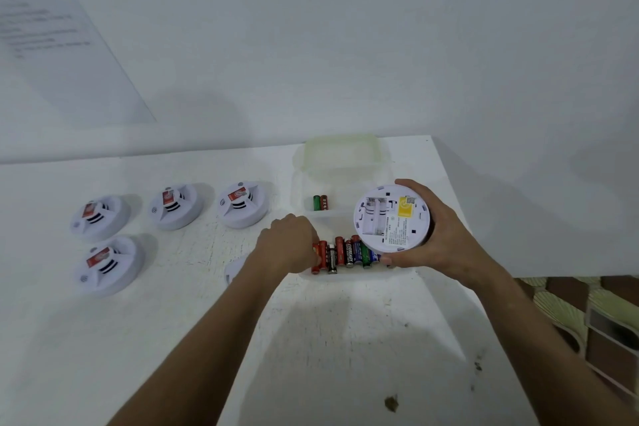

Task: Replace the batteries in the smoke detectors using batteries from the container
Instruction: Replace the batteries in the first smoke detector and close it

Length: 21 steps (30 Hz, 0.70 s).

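Observation:
My right hand (437, 235) grips a white smoke detector (392, 214) turned underside up, its battery bay empty, held above the clear container (345, 214). A row of several batteries (345, 254) lies in the container's near compartment; two more batteries (320, 202) lie in the far one. My left hand (288, 245) reaches into the row's left end, fingers curled at a red battery (320, 256); whether it is pinched is hidden. Several other detectors (242, 204) sit face up on the table's left.
The container's translucent lid (342, 156) lies behind it near the wall. A white round cover (237, 268) lies partly under my left wrist. The table's right edge (460, 252) drops off beside my right forearm, with patterned floor and shelving below.

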Tool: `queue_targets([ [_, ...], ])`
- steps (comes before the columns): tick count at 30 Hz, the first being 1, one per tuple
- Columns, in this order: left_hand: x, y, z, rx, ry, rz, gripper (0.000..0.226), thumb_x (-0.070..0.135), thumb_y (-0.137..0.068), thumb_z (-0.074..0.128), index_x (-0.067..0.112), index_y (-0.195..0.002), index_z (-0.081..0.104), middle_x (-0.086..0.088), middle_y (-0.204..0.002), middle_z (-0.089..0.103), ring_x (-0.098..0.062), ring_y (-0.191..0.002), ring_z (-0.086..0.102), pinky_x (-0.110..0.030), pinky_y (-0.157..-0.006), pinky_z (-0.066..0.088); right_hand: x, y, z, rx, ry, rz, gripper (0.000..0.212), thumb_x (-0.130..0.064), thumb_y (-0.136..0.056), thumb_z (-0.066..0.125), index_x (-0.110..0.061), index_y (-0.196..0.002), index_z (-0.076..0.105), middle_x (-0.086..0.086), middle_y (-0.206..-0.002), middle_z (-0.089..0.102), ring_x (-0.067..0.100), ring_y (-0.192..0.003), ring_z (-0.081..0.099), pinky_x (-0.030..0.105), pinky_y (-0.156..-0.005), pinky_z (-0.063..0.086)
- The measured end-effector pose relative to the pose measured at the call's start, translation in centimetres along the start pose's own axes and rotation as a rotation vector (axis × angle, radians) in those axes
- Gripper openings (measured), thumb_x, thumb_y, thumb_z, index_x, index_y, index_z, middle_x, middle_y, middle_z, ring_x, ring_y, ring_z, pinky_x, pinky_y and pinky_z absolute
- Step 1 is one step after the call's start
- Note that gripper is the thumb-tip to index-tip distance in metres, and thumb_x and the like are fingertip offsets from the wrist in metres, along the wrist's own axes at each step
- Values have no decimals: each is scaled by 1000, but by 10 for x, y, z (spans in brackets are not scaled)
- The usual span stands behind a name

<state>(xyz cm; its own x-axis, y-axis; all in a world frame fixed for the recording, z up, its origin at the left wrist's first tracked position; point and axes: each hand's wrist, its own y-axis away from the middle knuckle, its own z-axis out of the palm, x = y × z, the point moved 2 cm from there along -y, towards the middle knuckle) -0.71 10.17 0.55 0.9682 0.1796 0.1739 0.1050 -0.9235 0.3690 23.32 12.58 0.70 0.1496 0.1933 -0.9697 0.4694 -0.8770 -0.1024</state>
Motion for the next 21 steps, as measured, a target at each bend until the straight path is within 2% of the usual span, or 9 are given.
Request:
queue_targets([
  [3, 0, 2, -2, 19, 112, 0, 30, 22, -76, 77, 17, -106, 72, -1, -113, 60, -21, -96, 63, -35, -86, 54, 0, 1, 0, 2, -16, 7, 100, 8, -55, 91, -23, -138, 46, -14, -122, 62, 7, -115, 58, 25, -74, 59],
  [7, -2, 9, -7, 63, 309, -4, 28, 17, -75, 80, 18, -102, 72, 0, -98, 66, -19, -62, 64, -29, -60, 54, -1, 2, 1, -8, -12, 11, 101, 8, -55, 92, -24, -138, 45, -15, -122, 62, 6, -115, 58, 25, -75, 59],
  [8, -3, 11, -8, 87, 343, -3, 25, 17, -76, 79, 19, -100, 72, 0, -97, 67, -20, -60, 64, -28, -57, 53, -1, 2, 1, -12, -9, 12, 101, 7, -54, 92, -24, -138, 45, -15, -122, 62, 6, -115, 58, 24, -76, 59],
  [11, -3, 17, -14, 204, 391, 27, 13, 20, -79, 78, 23, -90, 72, 0, -106, 69, -22, -76, 69, -24, -61, 52, -3, 2, 1, -15, -6, 13, 102, 7, -54, 92, -24, -138, 45, -16, -122, 62, 4, -115, 58, 23, -76, 57],
  [14, -1, 27, -27, 344, 415, 51, 12, 25, -81, 76, 23, -92, 75, 7, -111, 69, -10, -83, 62, -12, -60, 40, -6, 1, 4, -24, 16, 5, 101, 7, -54, 92, -26, -138, 45, -18, -122, 62, 5, -116, 58, 21, -81, 56],
  [15, 0, 31, -32, 384, 464, 59, 11, 26, -82, 74, 24, -93, 75, 10, -107, 72, -6, -81, 62, -12, -60, 41, -7, 0, 5, -26, 20, 0, 101, 8, -54, 92, -27, -137, 45, -18, -122, 63, 4, -116, 58, 20, -82, 55],
  [18, 10, 49, -51, 503, 676, 133, 4, 20, -86, 71, 22, -89, 71, 29, -67, 68, -2, -61, 59, -4, -53, 42, -12, -2, 9, -42, 20, -8, 100, 9, -54, 91, -29, -134, 46, -20, -118, 64, 0, -112, 60, 17, -82, 53],
  [19, 14, 55, -57, 556, 708, 166, 5, 20, -86, 72, 23, -88, 70, 32, -61, 64, 1, -65, 62, -1, -58, 43, -13, -3, 11, -46, 21, -11, 99, 9, -54, 91, -30, -133, 46, -22, -117, 64, -1, -111, 60, 16, -82, 52],
  [21, 23, 64, -64, 621, 754, 229, 7, 22, -84, 73, 27, -88, 70, 32, -65, 64, 11, -75, 63, 0, -68, 43, -14, -4, 14, -52, 24, -21, 97, 10, -55, 90, -27, -133, 46, -22, -116, 64, -1, -110, 61, 14, -82, 51],
])
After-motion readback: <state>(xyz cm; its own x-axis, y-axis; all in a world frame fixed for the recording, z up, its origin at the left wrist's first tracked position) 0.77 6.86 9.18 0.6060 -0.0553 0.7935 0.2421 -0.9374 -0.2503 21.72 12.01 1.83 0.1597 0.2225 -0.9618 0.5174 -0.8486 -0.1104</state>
